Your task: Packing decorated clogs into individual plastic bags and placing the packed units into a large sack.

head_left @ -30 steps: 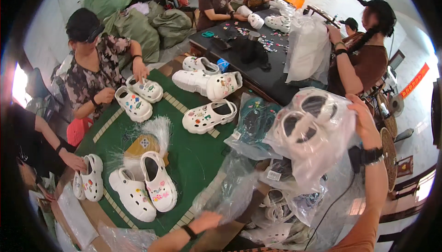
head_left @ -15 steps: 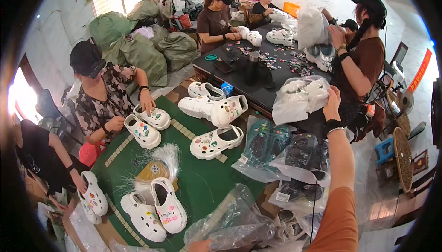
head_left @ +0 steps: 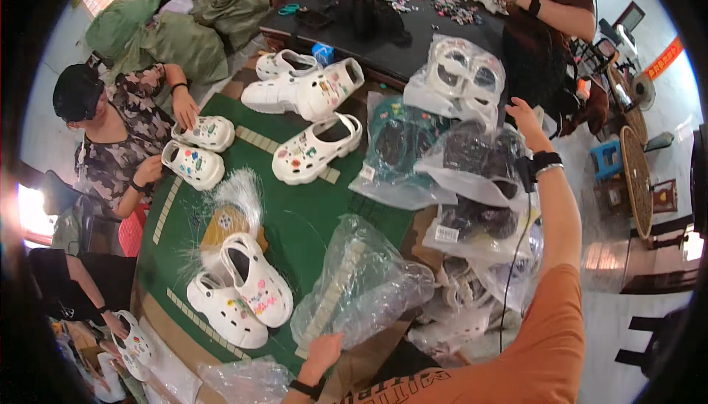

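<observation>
My right hand [head_left: 526,118] reaches out at the right, fingers stretched and apart, beside a clear bag of white clogs [head_left: 464,76] lying at the dark table's edge. At the lower middle, my left hand [head_left: 323,351] has its fingers bunched at the near edge of a crumpled clear plastic bag [head_left: 369,286]. Beyond that bag stands a pair of white clogs with colourful charms [head_left: 257,286]. Bagged teal clogs [head_left: 398,142] and bagged black clogs [head_left: 476,157] lie between my hands and the dark table.
Several white clogs with charms [head_left: 317,149] stand on the green table [head_left: 324,205]. A person in a camouflage shirt [head_left: 122,135] handles a pair at the left. Small charms [head_left: 450,2] cover part of the black table [head_left: 428,39]. A dark cable [head_left: 514,271] hangs near my right arm.
My right hand has let go of the bag of white clogs, which now lies at the dark table's edge. The view has tipped downward. My left hand stays by the clear bag.
</observation>
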Motion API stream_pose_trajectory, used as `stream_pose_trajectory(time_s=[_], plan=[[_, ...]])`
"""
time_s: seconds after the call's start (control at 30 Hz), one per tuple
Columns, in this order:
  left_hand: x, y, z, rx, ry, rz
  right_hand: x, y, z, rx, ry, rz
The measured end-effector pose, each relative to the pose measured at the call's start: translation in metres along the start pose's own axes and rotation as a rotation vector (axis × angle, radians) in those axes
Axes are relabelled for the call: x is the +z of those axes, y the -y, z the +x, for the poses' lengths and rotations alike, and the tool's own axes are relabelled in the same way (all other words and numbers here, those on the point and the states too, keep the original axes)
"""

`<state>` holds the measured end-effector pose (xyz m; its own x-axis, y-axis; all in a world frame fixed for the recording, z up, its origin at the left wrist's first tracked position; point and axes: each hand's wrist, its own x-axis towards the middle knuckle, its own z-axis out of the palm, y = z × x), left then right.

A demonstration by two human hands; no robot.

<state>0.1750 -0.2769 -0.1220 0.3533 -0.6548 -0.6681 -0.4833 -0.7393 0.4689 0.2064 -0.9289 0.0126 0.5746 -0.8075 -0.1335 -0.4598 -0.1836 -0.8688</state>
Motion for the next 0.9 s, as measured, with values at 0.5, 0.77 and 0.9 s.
stream_pose_trajectory(time_s=[0.5,0.77,0.9], plan=[[0.014,0.024,-0.082,-0.155,-0.055,-0.012,-0.056,-0.094,-0.235,0.441,0.078,0.149],[0.041,0.050,-0.096,-0.131,0.051,0.098,-0.066,-0.170,-0.333,0.594,-0.009,0.073],[0.044,0.058,-0.097,-0.097,-0.003,0.115,-0.072,-0.233,-0.391,0.628,-0.021,0.159]])
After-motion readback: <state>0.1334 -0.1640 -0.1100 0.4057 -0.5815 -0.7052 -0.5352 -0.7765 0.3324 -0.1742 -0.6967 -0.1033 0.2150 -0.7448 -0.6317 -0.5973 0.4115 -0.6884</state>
